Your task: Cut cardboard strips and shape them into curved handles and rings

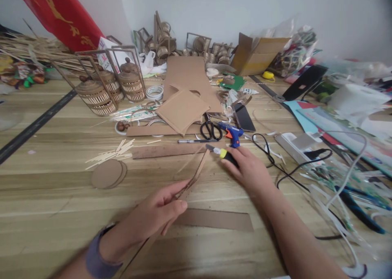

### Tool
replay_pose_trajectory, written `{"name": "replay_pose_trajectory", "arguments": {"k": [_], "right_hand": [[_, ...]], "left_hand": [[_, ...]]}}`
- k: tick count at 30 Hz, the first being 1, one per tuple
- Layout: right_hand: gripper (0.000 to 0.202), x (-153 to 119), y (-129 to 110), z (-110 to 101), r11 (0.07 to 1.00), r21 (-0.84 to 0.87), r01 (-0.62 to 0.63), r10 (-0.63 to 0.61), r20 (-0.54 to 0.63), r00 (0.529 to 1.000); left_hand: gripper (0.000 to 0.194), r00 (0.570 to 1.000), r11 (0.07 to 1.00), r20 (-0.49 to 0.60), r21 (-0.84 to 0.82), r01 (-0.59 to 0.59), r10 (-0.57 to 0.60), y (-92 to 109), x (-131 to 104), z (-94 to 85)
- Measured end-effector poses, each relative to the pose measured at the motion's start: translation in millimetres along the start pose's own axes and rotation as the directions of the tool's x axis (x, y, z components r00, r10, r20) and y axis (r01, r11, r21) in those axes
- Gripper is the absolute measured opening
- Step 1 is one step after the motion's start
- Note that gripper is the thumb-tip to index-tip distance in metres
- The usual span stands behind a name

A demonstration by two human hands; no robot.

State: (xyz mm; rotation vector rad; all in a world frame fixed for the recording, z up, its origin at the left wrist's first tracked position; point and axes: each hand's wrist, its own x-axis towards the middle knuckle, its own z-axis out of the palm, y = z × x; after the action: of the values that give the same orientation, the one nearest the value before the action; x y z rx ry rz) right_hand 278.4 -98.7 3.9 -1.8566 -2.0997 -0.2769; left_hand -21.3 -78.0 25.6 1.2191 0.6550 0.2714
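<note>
Near the middle, my left hand (162, 207) is closed on a narrow cardboard strip (199, 168), held edge-up and slanting toward the upper right. A yellow-and-black utility knife (228, 157) is gripped in my right hand (246, 166), its blade pointing left beside the strip's far end. Below lies a flat cardboard piece (217, 219) on the wooden table (61, 213). Another long strip (165, 150) lies behind the held one. Just beyond the knife are a blue glue gun (234, 134), black scissors (210, 130) and a pen (196, 141).
Round cardboard discs (107, 174) and thin sticks (114, 153) lie left. Lidded baskets (94, 97) stand behind them. Cardboard sheets (183, 109) and a phone (244, 116) are farther back. A power strip (294, 148), cables and pliers (358, 209) occupy the right.
</note>
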Motion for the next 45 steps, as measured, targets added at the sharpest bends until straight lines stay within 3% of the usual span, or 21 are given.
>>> {"name": "replay_pose_trajectory", "arguments": {"k": [3, 7, 13, 17, 19, 21, 23, 25, 28, 31, 33, 36, 40, 42, 45], "right_hand": [[0.042, -1, 14, 1, 0.992, -0.049, -0.119, 0.114, -0.088, 0.99], [0.045, -2, 13, -1, 0.985, -0.056, -0.163, 0.155, -0.131, 0.979], [0.045, -1, -8, 3, 0.99, -0.051, -0.134, 0.135, 0.013, 0.991], [0.045, 1, -12, 7, 0.997, -0.033, -0.066, 0.067, 0.043, 0.997], [0.046, 3, -19, 3, 0.998, 0.042, -0.053, 0.053, 0.004, 0.999], [0.045, 5, -33, -4, 0.969, 0.233, -0.083, 0.082, 0.013, 0.997], [0.042, 6, -55, -12, 0.839, 0.518, -0.169, 0.103, 0.153, 0.983], [0.042, 9, -79, -18, 0.575, 0.755, -0.316, 0.035, 0.364, 0.931], [0.04, 14, -104, -22, 0.245, 0.871, -0.426, -0.049, 0.45, 0.892], [0.038, 22, -105, -20, 0.086, 0.879, -0.469, 0.046, 0.467, 0.883], [0.039, 27, -97, -20, 0.029, 0.883, -0.469, 0.128, 0.462, 0.878], [0.041, 32, -83, -18, 0.025, 0.9, -0.435, 0.206, 0.421, 0.883], [0.042, 31, -77, -10, 0.044, 0.914, -0.403, 0.216, 0.385, 0.897], [0.042, 28, -81, -5, 0.086, 0.911, -0.403, 0.226, 0.376, 0.899], [0.034, 20, -92, -3, 0.291, 0.88, -0.377, 0.233, 0.317, 0.919]], "left_hand": [[0.071, 1.0, 1.0, 0.006, -0.003, 0.014, -0.014, 1, -2, -0.2], [0.073, 0.998, 1.0, -0.049, -0.01, 0.027, -0.027, 0, 0, -0.9], [0.072, 0.996, 1.0, -0.088, -0.012, -0.002, 0.001, 0, 4, -2.1], [0.055, 0.992, 1.0, -0.128, 0.025, -0.018, 0.021, 4, 3, -0.4], [0.045, 0.985, 0.997, -0.165, 0.066, -0.027, 0.038, 5, 3, 0.7], [0.039, 0.979, 0.993, -0.193, 0.114, -0.036, 0.058, 4, 3, 1.5], [0.034, 0.973, 0.985, -0.208, 0.161, -0.064, 0.097, 3, 4, 1.9], [0.031, 0.967, 0.972, -0.21, 0.213, -0.101, 0.146, 1, 5, 2.5], [0.033, 0.965, 0.952, -0.183, 0.276, -0.135, 0.19, 0, 6, 3.8], [0.043, 0.97, 0.962, -0.148, 0.222, -0.158, 0.193, 1, 7, 4.3], [0.052, 0.982, 0.987, -0.122, 0.089, -0.133, 0.143, 2, 7, 3.2], [0.059, 1.0, 0.992, -0.014, -0.12, -0.026, 0.024, 2, 6, -0.6], [0.06, 0.993, 0.959, 0.101, -0.271, 0.087, -0.061, 0, 7, -5.4], [0.055, 0.996, 0.933, 0.057, -0.351, 0.086, -0.071, -1, 8, -6.7], [0.047, 0.995, 0.897, -0.102, -0.442, -0.026, -0.022, -1, 11, -8.2]]}}
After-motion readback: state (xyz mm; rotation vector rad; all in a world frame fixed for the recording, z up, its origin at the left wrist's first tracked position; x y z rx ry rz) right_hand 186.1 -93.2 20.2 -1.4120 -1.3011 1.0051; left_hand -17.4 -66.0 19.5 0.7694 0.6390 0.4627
